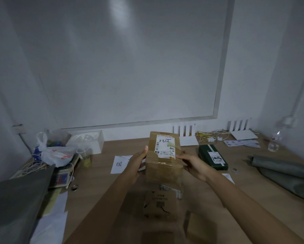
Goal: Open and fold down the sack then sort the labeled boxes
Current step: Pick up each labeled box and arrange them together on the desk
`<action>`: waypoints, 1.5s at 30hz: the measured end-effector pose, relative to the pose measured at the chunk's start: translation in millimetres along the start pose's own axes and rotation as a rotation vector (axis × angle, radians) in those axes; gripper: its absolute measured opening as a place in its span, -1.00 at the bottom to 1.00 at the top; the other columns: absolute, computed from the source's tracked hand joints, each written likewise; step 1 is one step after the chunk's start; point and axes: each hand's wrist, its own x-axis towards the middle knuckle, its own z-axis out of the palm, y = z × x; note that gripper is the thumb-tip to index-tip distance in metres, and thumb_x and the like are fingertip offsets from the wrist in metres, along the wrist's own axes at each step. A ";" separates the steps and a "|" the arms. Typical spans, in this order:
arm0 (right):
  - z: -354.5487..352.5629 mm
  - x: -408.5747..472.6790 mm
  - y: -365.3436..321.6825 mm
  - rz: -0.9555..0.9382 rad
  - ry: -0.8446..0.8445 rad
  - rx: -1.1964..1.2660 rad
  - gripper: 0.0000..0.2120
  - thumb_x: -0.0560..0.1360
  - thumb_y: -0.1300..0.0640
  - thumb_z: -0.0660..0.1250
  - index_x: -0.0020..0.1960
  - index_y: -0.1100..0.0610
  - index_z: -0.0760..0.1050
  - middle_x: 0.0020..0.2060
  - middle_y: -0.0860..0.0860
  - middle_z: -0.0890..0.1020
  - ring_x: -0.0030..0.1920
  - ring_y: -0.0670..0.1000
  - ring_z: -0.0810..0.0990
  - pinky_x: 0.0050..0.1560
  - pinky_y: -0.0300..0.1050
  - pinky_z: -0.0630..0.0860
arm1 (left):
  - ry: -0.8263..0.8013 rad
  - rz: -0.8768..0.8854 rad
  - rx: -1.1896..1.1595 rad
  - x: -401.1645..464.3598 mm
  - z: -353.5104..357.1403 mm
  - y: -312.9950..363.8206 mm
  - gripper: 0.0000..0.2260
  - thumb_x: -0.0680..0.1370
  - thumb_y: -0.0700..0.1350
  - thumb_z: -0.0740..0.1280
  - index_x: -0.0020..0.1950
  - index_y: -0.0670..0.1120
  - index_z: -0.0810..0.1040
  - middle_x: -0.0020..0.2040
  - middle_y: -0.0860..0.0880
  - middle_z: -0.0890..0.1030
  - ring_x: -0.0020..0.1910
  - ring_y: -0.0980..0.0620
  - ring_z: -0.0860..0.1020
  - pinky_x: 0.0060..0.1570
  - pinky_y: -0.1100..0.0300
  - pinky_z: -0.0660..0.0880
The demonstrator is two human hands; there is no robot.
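I hold a brown cardboard box (pixel 163 166) up over the middle of the wooden table (pixel 102 180), its white shipping label (pixel 165 147) with handwriting facing me. My left hand (pixel 136 167) grips the box's left side and my right hand (pixel 194 165) grips its right side. Below it a second cardboard box (pixel 160 202) with printed markings lies on the table. A dark green labeled box (pixel 213 156) lies to the right. A grey sack (pixel 284 170) lies crumpled at the right edge, and another dark grey sack (pixel 15 208) fills the lower left.
A white paper sheet with a written character (pixel 120 164) lies behind my left hand. At the left stand a plastic bag (pixel 57 154), a scale (pixel 63 176) and tangled cables. Routers (pixel 242 132), cables and a water bottle (pixel 274 141) line the back right.
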 end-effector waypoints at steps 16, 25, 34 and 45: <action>-15.6 -2.3 8.2 -0.209 0.116 -0.104 -0.56 0.51 0.13 0.36 0.36 0.06 0.38 0.14 0.00 0.63 0.10 -0.05 0.63 0.00 -0.24 0.55 | -0.008 0.105 0.070 7.7 31.1 -19.5 -0.81 0.54 0.00 0.35 0.11 -0.01 0.55 0.03 -0.02 0.68 0.01 0.03 0.64 0.02 0.04 0.59; -85.9 -20.1 32.5 -0.138 0.280 -0.059 -0.55 0.47 0.05 0.40 0.33 0.10 0.43 0.12 0.06 0.65 0.10 0.08 0.65 0.21 0.16 0.53 | -0.032 0.010 0.097 25.9 103.8 -55.0 -0.69 0.48 0.08 0.40 0.16 0.01 0.52 0.13 -0.01 0.63 0.19 -0.10 0.54 0.21 -0.14 0.48; -177.3 -48.0 52.8 -0.039 0.303 -0.033 -0.64 0.50 0.13 0.37 0.29 0.13 0.47 0.12 0.12 0.65 0.10 0.13 0.65 0.18 0.16 0.54 | -0.063 -0.070 0.012 29.3 196.1 -92.9 -0.76 0.50 -0.04 0.39 0.13 -0.02 0.48 0.05 0.03 0.58 0.00 0.06 0.54 -0.12 0.15 0.53; -227.8 -33.7 30.9 -0.093 0.415 -0.087 -0.66 0.50 0.08 0.38 0.24 0.17 0.49 0.09 0.15 0.66 0.05 0.12 0.66 0.12 0.11 0.58 | -0.113 -0.083 0.004 78.1 249.4 -85.8 -0.70 0.48 -0.05 0.42 0.17 -0.06 0.48 0.05 -0.02 0.61 0.03 0.00 0.58 -0.05 0.10 0.57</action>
